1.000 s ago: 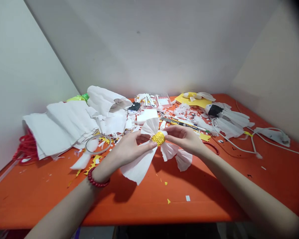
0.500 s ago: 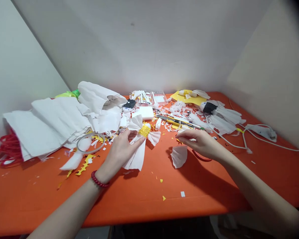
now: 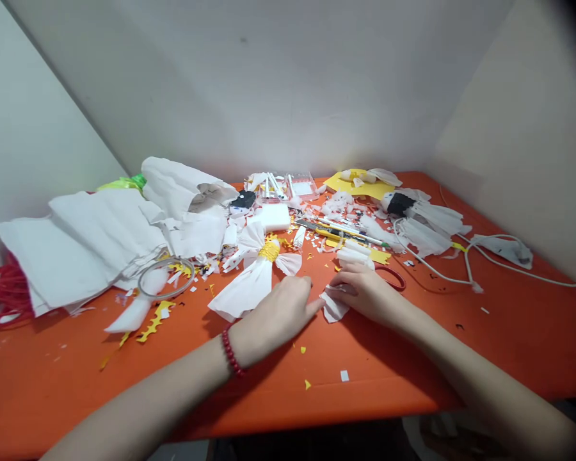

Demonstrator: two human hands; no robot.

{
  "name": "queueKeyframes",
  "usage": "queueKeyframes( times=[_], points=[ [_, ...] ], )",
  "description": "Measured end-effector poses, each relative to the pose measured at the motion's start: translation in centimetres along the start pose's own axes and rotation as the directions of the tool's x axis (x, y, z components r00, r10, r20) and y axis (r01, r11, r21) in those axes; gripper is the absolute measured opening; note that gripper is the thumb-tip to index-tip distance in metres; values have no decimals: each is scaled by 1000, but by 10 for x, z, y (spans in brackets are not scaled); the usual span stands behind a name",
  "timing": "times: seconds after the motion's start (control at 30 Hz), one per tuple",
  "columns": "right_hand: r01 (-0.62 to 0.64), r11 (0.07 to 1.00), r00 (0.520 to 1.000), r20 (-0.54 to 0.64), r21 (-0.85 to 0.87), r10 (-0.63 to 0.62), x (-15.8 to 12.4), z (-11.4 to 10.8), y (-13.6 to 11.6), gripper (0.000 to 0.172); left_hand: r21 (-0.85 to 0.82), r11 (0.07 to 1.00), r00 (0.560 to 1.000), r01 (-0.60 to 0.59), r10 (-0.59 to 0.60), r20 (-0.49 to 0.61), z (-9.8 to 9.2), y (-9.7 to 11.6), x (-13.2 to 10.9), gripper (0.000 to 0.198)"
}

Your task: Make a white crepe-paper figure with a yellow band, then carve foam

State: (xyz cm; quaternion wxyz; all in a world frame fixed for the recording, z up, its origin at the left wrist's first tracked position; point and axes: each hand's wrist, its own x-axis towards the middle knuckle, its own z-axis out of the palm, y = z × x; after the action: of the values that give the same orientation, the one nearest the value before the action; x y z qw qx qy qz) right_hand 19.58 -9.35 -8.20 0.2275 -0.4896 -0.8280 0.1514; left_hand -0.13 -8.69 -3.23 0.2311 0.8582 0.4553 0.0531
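Note:
Pinched in my right hand [image 3: 365,291] is a small fan-shaped piece of white paper [image 3: 335,308], close above the orange table. My left hand [image 3: 283,314] reaches in from the left, its fingers half curled and the thumb apart from them. That thumb comes right up to the paper's left edge; whether it touches I cannot tell. Just beyond my left hand lies a white paper figure [image 3: 249,285] with a yellow wrapped middle [image 3: 269,251] and flared white ends; neither hand holds it. Red scissor handles [image 3: 393,279] show behind my right hand.
White paper sheets [image 3: 91,237] cover the left side, with a clear roll of tape [image 3: 166,280] beside them. A yellow cutter knife [image 3: 336,234] lies among scraps. At the right are a black-and-white paper figure [image 3: 429,218] and a white cable [image 3: 532,274].
My left hand has let go of the yellow-wrapped figure, leaving it on the table, and moved right. My right hand has come down onto the small white paper piece and gripped it.

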Motion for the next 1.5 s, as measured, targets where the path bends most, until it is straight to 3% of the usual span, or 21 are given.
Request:
queueKeyframes(
  times=[0.13, 0.27, 0.37, 0.53, 0.7, 0.9, 1.2, 1.5],
  points=[
    [-94, 991, 994, -54, 95, 99, -3, -4, -10, 20, -269, 962, 998, 47, -54, -22, 17, -6, 16, 34],
    [-197, 931, 971, -69, 307, 228, -7, -13, -20, 22, -613, 777, 989, 146, -125, 78, 13, -7, 11, 28],
    [-217, 897, 959, -86, 385, 269, -8, -15, -21, 23, -721, 658, 976, 218, -162, 147, 8, -7, 8, 30],
    [-228, 806, 948, -66, 546, 313, -8, -11, -20, 24, -733, 646, 972, 213, -213, 94, 7, -3, 5, 35],
    [-232, 713, 942, -31, 662, 335, -7, -13, -25, 26, -721, 686, 991, 100, -132, 12, 7, -1, 3, 27],
    [-262, 517, 930, 71, 815, 360, -5, -20, -34, 27, -767, 639, 992, 63, -126, -24, 7, -1, 4, 25],
    [-261, 461, 932, 96, 848, 351, -6, -17, -39, 24, -854, 520, 998, 32, -56, 4, 7, 2, -1, 23],
    [-208, 438, 926, 32, 875, 377, -6, -14, -38, 23, -817, 574, 984, 50, -171, -60, 8, 2, -2, 25]
  ],
)
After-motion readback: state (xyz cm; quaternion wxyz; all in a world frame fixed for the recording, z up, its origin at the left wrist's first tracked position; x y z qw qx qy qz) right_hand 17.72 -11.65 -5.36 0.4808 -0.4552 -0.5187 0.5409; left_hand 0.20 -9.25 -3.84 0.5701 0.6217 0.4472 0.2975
